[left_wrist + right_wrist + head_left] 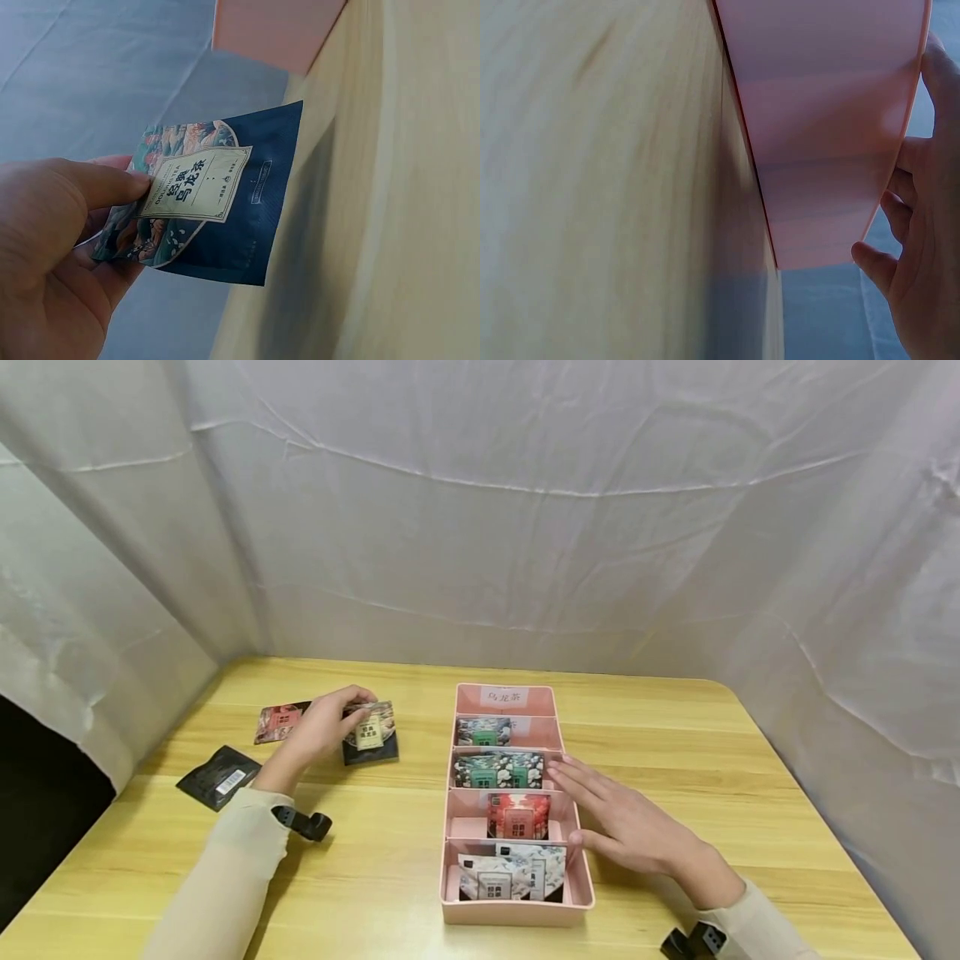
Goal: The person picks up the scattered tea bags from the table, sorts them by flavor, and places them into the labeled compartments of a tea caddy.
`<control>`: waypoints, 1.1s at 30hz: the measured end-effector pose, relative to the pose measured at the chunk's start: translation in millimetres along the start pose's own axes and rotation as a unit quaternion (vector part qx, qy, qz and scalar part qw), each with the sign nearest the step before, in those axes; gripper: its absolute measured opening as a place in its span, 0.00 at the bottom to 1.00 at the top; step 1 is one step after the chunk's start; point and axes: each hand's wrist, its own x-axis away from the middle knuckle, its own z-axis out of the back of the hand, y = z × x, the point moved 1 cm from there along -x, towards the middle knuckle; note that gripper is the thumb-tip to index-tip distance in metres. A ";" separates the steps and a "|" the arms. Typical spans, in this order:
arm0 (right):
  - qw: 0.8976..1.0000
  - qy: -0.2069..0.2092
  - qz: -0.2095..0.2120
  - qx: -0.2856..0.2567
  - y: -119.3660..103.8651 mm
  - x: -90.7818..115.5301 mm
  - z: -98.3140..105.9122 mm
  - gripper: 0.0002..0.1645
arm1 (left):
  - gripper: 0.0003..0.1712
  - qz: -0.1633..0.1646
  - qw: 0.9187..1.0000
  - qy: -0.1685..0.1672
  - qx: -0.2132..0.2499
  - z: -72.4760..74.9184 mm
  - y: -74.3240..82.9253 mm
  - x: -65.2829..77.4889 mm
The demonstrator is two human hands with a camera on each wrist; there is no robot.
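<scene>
In the head view my left hand (327, 727) pinches a dark tea sachet (371, 732) with a pale yellow label, left of the pink box. The left wrist view shows the thumb on the front of this sachet (217, 195), which is raised off the table and tilted. My right hand (626, 818) touches the right rim of the pink divided box (517, 913), its fingers fairly straight. In the right wrist view the fingertips meet the upper edge of the box wall (825, 127). Green sachets (498, 770), a red sachet (517, 817) and white sachets (510, 872) stand in its compartments.
A red-and-black sachet (279, 722) lies left of my left hand. Nearer me lies a black sachet (219, 777), its barcode side up. A paper label (504, 697) with handwriting is on the box's far compartment. Grey-white curtains (480, 527) surround the wooden table (675, 727).
</scene>
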 end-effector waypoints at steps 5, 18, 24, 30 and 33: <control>1.000 -0.001 -0.003 -0.001 0.0 0.2 -0.7 0.49 | 0.12 -0.034 0.999 0.015 -0.001 -1.5 16.4 -7.7; 1.000 0.003 0.003 -0.005 1.6 0.4 -3.1 0.49 | 0.16 -0.067 0.997 0.024 0.016 -2.5 56.7 -36.3; 1.000 0.005 0.007 -0.004 1.3 0.6 -3.7 0.50 | 0.15 -0.072 0.996 0.029 0.047 -3.4 67.5 -51.5; 1.000 0.005 0.003 -0.001 1.0 0.4 -3.5 0.50 | 0.15 -0.083 0.994 0.030 0.071 -8.4 84.1 -71.2; 1.000 0.007 0.007 0.000 0.4 0.2 -3.6 0.50 | 0.14 -0.084 0.993 0.028 0.078 -14.0 93.7 -80.3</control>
